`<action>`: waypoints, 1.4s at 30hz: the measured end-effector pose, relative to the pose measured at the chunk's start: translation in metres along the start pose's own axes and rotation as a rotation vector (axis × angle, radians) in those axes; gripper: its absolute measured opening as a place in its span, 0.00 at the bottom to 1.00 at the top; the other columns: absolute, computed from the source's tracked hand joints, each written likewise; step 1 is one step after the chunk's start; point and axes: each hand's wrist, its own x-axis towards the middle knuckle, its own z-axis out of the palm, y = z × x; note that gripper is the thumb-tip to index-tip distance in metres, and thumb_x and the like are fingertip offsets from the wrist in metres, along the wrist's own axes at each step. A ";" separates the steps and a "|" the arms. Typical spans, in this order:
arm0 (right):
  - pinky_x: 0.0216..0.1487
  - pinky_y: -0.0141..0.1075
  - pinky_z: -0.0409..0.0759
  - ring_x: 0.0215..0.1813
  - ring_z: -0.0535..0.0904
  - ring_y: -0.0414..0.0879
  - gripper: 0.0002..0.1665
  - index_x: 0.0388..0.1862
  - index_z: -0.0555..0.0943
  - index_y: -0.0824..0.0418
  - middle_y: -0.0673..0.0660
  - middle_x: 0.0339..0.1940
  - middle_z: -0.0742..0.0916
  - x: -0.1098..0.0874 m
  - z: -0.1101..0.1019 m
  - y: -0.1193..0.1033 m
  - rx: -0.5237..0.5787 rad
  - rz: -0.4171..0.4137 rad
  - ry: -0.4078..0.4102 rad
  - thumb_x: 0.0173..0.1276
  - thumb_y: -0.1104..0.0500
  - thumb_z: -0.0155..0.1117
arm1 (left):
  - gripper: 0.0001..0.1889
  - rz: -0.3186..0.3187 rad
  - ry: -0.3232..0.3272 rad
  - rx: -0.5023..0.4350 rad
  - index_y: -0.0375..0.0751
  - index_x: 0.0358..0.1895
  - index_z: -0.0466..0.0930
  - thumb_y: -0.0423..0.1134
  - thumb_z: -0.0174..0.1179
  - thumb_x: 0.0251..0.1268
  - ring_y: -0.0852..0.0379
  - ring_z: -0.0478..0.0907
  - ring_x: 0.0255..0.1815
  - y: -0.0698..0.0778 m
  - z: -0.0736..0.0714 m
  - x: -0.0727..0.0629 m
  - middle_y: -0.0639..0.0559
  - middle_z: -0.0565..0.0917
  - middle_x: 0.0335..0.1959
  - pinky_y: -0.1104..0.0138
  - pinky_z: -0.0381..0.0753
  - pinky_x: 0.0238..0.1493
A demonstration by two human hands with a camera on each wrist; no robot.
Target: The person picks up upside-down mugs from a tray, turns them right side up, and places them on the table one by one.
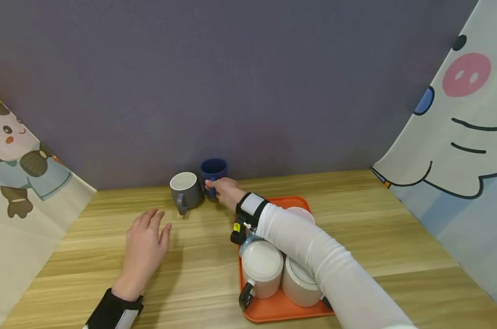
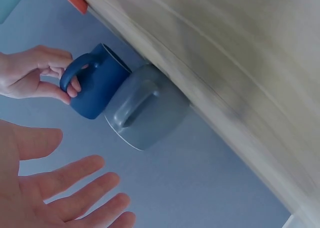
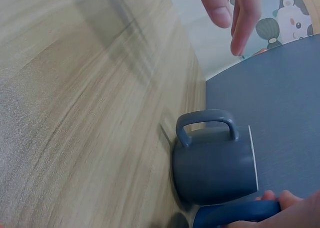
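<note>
At the back of the table, my right hand (image 1: 227, 192) grips a dark blue mug (image 1: 214, 170) by its handle. In the left wrist view the fingers curl through the handle of the blue mug (image 2: 100, 87), which is upright with its base close over the tabletop. Right beside it stands a grey mug (image 1: 187, 194) with a white inside, its handle turned toward me; the right wrist view shows this grey mug (image 3: 215, 163) from the side. My left hand (image 1: 146, 237) hovers in front of the grey mug, fingers spread and holding nothing.
An orange tray (image 1: 281, 314) lies under my right forearm. On it are upside-down white mugs (image 1: 262, 262) with black handles, plus a pale pink piece (image 1: 301, 213) and a light blue one partly hidden by the sleeve. A grey wall (image 1: 248, 91) borders the table's back edge.
</note>
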 end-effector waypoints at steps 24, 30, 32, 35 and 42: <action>0.37 0.41 0.83 0.36 0.86 0.48 0.22 0.36 0.84 0.57 0.51 0.35 0.88 0.138 0.008 0.077 -0.035 0.137 -0.060 0.38 0.62 0.82 | 0.18 -0.024 -0.024 -0.014 0.24 0.50 0.77 0.34 0.61 0.60 0.29 0.68 0.57 0.001 -0.002 0.002 0.28 0.76 0.53 0.35 0.66 0.51; 0.39 0.40 0.82 0.38 0.85 0.48 0.16 0.37 0.85 0.57 0.51 0.38 0.88 0.133 0.006 0.075 -0.062 0.144 -0.104 0.47 0.62 0.77 | 0.18 -0.012 -0.019 -0.006 0.24 0.49 0.77 0.34 0.61 0.60 0.30 0.69 0.56 0.001 0.000 0.003 0.28 0.76 0.53 0.35 0.67 0.49; 0.39 0.40 0.82 0.39 0.85 0.48 0.15 0.36 0.85 0.57 0.52 0.38 0.87 0.129 0.006 0.073 -0.067 0.150 -0.111 0.48 0.62 0.77 | 0.18 -0.010 -0.018 -0.005 0.24 0.49 0.77 0.34 0.61 0.60 0.30 0.69 0.56 0.001 0.000 0.003 0.28 0.76 0.53 0.35 0.67 0.49; 0.38 0.39 0.82 0.37 0.85 0.48 0.15 0.35 0.85 0.58 0.53 0.37 0.87 0.122 0.006 0.071 -0.073 0.142 -0.098 0.47 0.63 0.77 | 0.18 -0.009 -0.019 -0.011 0.24 0.49 0.77 0.34 0.61 0.60 0.29 0.69 0.56 0.001 0.001 0.003 0.28 0.76 0.53 0.35 0.67 0.49; 0.33 0.39 0.82 0.34 0.86 0.48 0.16 0.36 0.83 0.60 0.53 0.35 0.87 0.128 0.009 0.076 -0.132 0.131 -0.078 0.47 0.64 0.77 | 0.18 -0.025 -0.035 -0.033 0.23 0.50 0.76 0.34 0.61 0.61 0.29 0.68 0.57 0.000 0.003 0.003 0.27 0.75 0.54 0.35 0.66 0.49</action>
